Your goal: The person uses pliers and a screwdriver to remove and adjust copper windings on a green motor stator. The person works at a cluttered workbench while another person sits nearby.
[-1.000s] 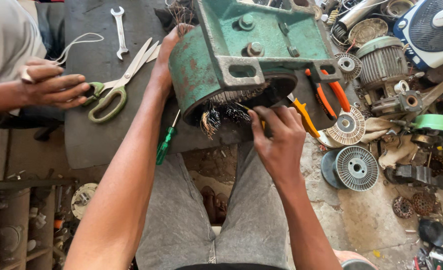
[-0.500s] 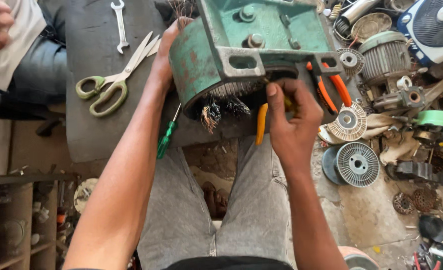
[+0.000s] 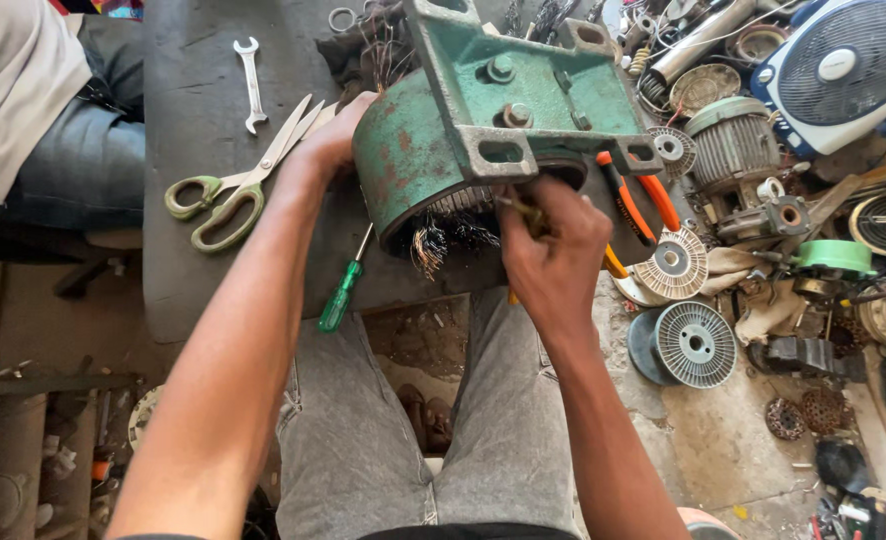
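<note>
My left hand (image 3: 335, 140) spread flat on green motor housing (image 3: 483, 130) – right hand (image 3: 553, 255) pinching yellow-handled tool (image 3: 523, 215) at windings, scissors (image 3: 238, 180) left on desk (image 3: 193, 270).

Bright, even daylight fills the scene, strongest at the right, where the white and blue plastic fan (image 3: 843, 70) and the pale ribbed metal discs (image 3: 695, 343) look almost washed out. The dark grey desk (image 3: 193, 130) takes a soft sheen and the long steel scissors with green handles (image 3: 238, 190) cast only a faint shadow. The mouth of the chipped green cast-iron motor housing (image 3: 483, 130) is deep in shade. Focus is sharp at centre; the wide lens bends the edges, and the lower left corner is dim.
</note>
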Tool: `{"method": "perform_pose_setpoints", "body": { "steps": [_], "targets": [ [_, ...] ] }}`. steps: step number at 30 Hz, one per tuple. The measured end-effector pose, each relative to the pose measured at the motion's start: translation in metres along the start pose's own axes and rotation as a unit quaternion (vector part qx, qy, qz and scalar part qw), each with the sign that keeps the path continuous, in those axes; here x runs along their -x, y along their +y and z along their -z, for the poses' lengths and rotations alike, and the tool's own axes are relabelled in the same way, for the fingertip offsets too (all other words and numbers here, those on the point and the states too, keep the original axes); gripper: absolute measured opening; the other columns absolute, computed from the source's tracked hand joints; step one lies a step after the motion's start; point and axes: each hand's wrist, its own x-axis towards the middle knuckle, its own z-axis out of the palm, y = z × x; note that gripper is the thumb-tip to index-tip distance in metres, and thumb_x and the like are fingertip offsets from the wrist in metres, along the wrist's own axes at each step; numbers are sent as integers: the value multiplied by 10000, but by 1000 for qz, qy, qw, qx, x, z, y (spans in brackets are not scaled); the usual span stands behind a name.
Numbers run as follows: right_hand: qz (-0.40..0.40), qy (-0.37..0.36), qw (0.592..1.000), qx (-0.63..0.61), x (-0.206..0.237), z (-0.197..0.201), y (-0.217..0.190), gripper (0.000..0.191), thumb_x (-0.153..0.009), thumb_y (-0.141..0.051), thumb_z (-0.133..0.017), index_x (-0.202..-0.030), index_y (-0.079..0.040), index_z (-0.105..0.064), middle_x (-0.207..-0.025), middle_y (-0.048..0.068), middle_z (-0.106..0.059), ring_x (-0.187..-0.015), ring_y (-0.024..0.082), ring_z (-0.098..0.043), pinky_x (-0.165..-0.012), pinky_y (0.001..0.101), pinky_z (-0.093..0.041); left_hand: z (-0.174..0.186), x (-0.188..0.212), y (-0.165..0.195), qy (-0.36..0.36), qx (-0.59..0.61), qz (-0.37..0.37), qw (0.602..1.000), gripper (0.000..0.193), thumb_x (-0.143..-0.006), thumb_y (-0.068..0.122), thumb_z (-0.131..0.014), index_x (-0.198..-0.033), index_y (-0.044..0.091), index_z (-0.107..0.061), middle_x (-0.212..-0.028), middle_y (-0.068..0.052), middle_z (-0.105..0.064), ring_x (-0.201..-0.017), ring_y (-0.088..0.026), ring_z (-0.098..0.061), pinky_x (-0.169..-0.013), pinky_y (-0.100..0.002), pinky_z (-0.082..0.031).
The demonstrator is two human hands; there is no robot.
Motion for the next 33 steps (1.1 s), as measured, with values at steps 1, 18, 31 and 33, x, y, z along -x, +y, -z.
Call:
{"method": "perform_pose_setpoints", "body": {
  "steps": [1,18,31,33],
  "targets": [
    [22,14,1000,11,-2,-1,-1,154,-902,-56,-729,-826,30,-626,-699,144,-603,-597,239,-567,-576,372,-379,0,2,5,1,20,40,999,335,-919,203,-713,-1170,-20,-716,-1034,-52,-740,-884,-92,-599,-757,-299,-535],
    [-166,-96,981,5,16,20,13,227,-988,-196,-705,-1029,4,-606,-762,132,-639,-652,230,-604,-615,357,-474,-18,17,23,125,106,16,986,287,-933,117,-723,-1205,27,-706,-1028,-1,-732,-875,-61,-628,-766,-250,-559],
    [-54,-86,994,45,18,14,21,176,-913,-170,-785,-1015,-27,-778,-952,144,-732,-872,285,-732,-794,372,-553,-24,8,12,179,211,7,961,171,-1031,117,-564,-1175,54,-631,-1006,-4,-653,-906,-72,-608,-800,-244,-543],
    [-64,-85,993,47,17,11,21,176,-912,-175,-788,-1011,-30,-783,-939,141,-732,-863,283,-731,-793,370,-553,-25,11,18,179,242,19,954,179,-1042,124,-530,-1167,53,-635,-997,-5,-654,-898,-79,-612,-799,-248,-541]
  ]
}}
